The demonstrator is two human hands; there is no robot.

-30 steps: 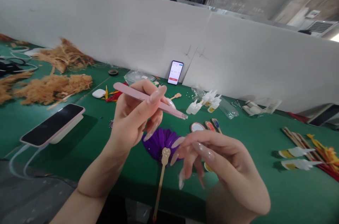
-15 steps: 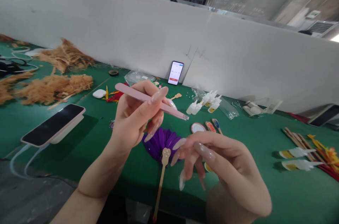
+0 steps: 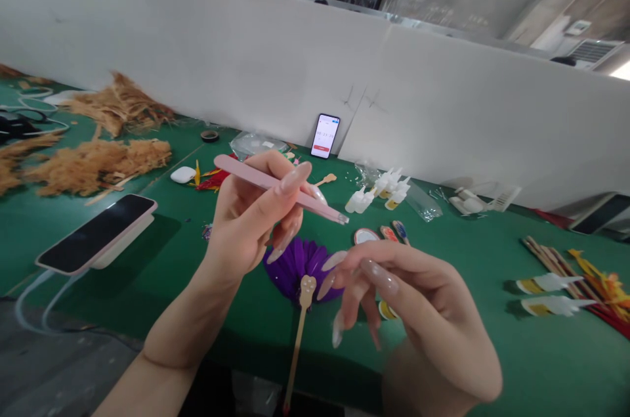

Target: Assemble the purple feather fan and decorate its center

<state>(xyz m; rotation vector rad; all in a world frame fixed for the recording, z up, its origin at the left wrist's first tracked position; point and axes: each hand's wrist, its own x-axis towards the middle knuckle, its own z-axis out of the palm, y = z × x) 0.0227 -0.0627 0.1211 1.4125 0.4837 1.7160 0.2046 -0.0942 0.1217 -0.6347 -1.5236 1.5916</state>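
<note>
My left hand is closed round pink tweezers, whose metal tips point right and slightly down. Lower to the right hovers my right hand, its fingers loosely bent and apart, with nothing visible between them. Beneath and between both hands lies a fan of purple feathers. A thin wooden stick with a rounded, patterned head rests over the feathers and runs to the table's front edge. Partly hidden behind my right hand is a small bottle with a yellow label.
Several small glue bottles stand ahead, near a round white lid. A lit phone leans on the partition. On the left are a dark-screened phone on a stand and brown fibre. Two bottles lie at right.
Both hands keep almost the same pose, and the tweezers stay in my left hand. The whole view has shifted very slightly.
</note>
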